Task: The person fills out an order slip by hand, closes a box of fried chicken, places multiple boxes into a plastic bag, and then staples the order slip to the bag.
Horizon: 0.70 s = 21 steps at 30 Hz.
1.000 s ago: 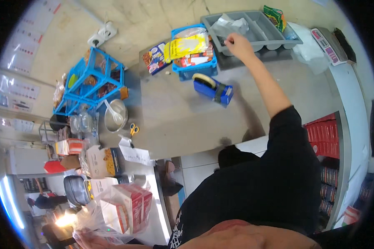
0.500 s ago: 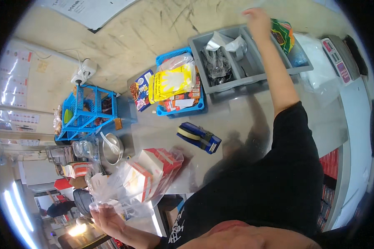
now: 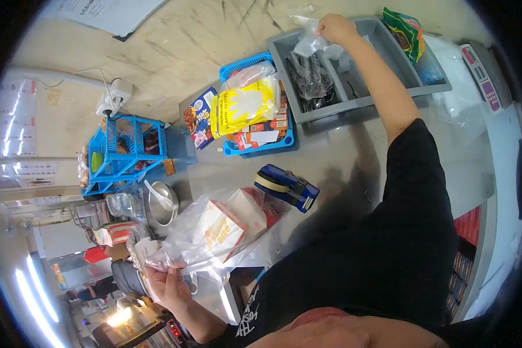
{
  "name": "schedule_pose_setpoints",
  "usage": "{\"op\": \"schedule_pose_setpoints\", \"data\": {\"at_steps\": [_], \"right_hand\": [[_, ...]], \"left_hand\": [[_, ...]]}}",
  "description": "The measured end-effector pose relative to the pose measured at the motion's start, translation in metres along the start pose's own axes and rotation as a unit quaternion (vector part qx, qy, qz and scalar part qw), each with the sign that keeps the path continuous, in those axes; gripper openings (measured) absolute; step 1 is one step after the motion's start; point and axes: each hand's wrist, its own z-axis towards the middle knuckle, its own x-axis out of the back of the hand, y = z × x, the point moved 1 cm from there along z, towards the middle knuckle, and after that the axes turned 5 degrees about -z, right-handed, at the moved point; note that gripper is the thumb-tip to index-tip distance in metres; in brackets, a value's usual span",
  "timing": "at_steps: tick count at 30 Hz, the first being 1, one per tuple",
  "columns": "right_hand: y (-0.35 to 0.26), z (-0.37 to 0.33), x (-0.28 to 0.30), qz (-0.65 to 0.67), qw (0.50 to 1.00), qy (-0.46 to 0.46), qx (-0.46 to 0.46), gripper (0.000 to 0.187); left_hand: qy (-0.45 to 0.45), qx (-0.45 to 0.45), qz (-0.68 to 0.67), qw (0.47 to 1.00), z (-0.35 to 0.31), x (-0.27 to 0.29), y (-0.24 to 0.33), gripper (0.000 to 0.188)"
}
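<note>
My left hand (image 3: 171, 285) grips the gathered top of a clear plastic bag (image 3: 188, 232), fingers closed round it. Inside the bag, two red-and-white food boxes (image 3: 223, 229) lie tilted at the near edge of the steel table. Out at the far side, my right hand (image 3: 337, 29) pinches a clear plastic packet with something white in it (image 3: 308, 39), over the grey divided tray (image 3: 307, 119). Dark plastic-wrapped items (image 3: 312, 78) fill that tray's left compartment. To the right of the boxes sits a blue tape dispenser (image 3: 287, 187).
A blue basket (image 3: 255, 149) holds a yellow pack of plastic gloves (image 3: 246, 109) and red packets. Further left stand a blue rack (image 3: 127, 151) and a metal pot (image 3: 162, 203) with a white utensil. A green bag (image 3: 405, 33) and a scale (image 3: 481, 78) are at the right.
My right hand has moved left and down from beyond the tray's far edge and now pinches the packet. My left hand and the bagged boxes have shifted slightly right.
</note>
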Motion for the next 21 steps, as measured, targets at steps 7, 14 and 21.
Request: {"op": "schedule_pose_setpoints", "data": {"at_steps": [7,14,21], "right_hand": [[0.002,-0.008,0.043,0.026,0.997,0.065,0.028,0.012],[-0.037,-0.039,0.123,0.146,0.945,0.281,0.083,0.014],[-0.156,-0.173,0.233,0.241,0.878,0.154,0.382,0.017]], "left_hand": [[-0.034,0.006,0.001,0.999,-0.008,0.010,-0.009,0.048],[-0.004,-0.003,-0.030,1.000,-0.018,0.034,-0.015,0.048],[-0.009,0.023,-0.079,0.997,-0.028,0.056,-0.010,0.036]]}}
